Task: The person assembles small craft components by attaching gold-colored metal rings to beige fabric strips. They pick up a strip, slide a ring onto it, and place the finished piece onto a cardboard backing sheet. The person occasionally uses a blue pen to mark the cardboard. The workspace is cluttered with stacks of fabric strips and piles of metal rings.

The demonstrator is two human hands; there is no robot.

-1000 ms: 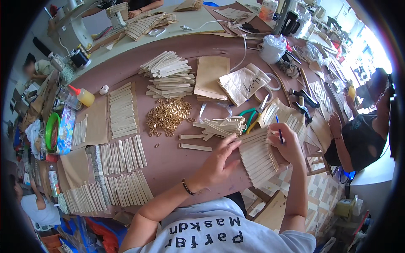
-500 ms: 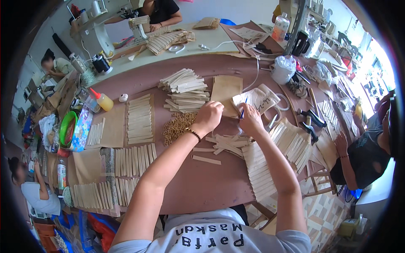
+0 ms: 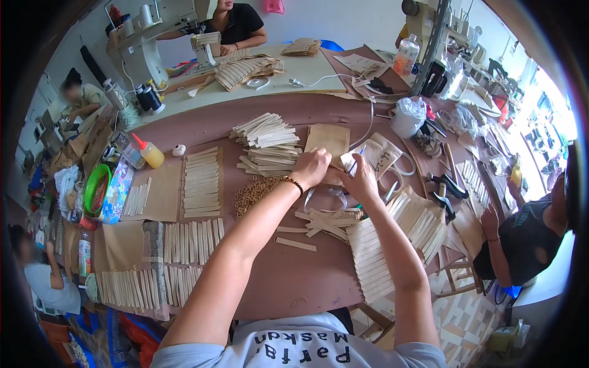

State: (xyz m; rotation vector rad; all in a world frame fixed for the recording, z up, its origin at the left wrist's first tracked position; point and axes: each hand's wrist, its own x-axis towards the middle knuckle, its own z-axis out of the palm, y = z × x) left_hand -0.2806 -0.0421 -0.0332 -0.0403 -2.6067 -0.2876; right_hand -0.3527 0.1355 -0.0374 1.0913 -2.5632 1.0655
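Note:
My left hand [image 3: 313, 167], a beaded bracelet at its wrist, is closed with bent fingers; what it pinches, if anything, is hidden. Close beside it, my right hand [image 3: 362, 182] is closed around a blue pen [image 3: 362, 151], with a small pale piece [image 3: 348, 162] at its fingertips. Behind both hands lies a tan rectangular panel [image 3: 328, 138]. A pale cloth piece with handwriting [image 3: 381, 153] rests just right of my right hand. Below the hands are a clear ring-like roll [image 3: 325, 199] and loose pale strips [image 3: 331, 222]. A heap of gold-coloured chain [image 3: 254, 195] sits by my left wrist.
Stacked strips [image 3: 265, 130] stand behind the chain. Strip-covered panels [image 3: 202, 183] line the left, near a glue bottle [image 3: 151, 153] and green basket [image 3: 98, 189]. Scissors [image 3: 391, 191] and a black-handled tool [image 3: 451, 184] lie right. A co-worker [image 3: 521, 236] sits at the right edge.
My hands have come closer together, the left one moving slightly right. The small pale piece now shows at my right fingertips, and more of the clear roll is visible. The whole view has shifted slightly.

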